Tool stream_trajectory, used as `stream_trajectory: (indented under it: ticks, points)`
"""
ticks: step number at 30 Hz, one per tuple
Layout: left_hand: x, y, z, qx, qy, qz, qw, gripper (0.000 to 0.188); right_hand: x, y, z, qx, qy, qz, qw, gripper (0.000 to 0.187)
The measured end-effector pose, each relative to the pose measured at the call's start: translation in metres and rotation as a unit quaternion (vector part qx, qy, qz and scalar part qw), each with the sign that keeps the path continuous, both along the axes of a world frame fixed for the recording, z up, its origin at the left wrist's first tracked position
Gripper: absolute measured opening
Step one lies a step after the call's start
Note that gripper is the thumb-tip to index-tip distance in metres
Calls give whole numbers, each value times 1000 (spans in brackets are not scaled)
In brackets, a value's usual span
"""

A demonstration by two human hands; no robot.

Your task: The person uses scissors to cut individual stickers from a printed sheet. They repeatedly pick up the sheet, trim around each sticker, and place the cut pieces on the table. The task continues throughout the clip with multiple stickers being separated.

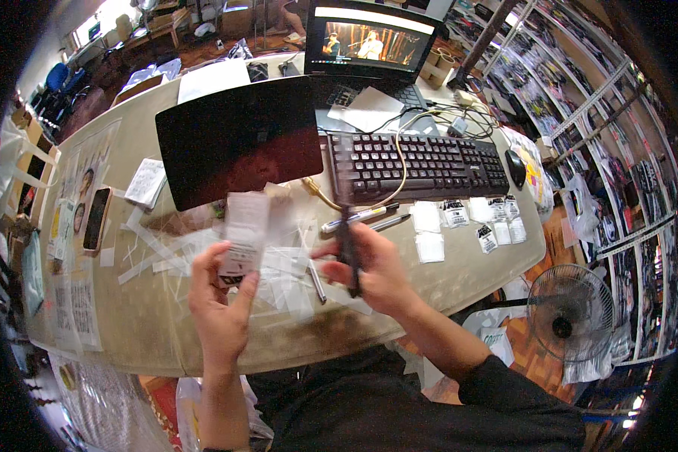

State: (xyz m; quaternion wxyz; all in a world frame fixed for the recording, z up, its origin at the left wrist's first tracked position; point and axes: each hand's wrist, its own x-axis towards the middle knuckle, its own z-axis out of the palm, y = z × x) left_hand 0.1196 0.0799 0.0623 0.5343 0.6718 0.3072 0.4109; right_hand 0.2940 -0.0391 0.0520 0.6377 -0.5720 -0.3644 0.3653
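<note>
Upright between the fingers and thumb of my left hand (222, 301) is a white printed paper strip (246, 226), with a dark block near its lower end. My right hand (383, 275) is wrapped round a pair of scissors (345, 233), whose dark handles show while the blades point up, smeared by motion. The scissors are apart from the strip. Beneath both hands, thin paper offcuts (169, 264) are scattered over the table (139, 343). Small cut labels (429, 247) lie in loose groups to the right.
A dark flat screen (237, 143) leans behind the offcuts. Beyond the black keyboard (422, 166) stands a laptop (371, 45) playing a video. Pens (361, 217), a mouse (515, 169) and a phone (96, 218) lie around. A fan (569, 313) stands right of the table.
</note>
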Motion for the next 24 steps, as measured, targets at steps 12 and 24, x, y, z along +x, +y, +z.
stream_trajectory:
  ticks: [12, 24]
  points:
    - [36, 49, 23, -76, 46, -264, 960, 15, 26, 69, 0, 16, 45, 85, 995, 27]
    - [19, 61, -1, -10, -123, -38, 992, 28, 16, 57, 1, -2, 181, 157, 971, 24]
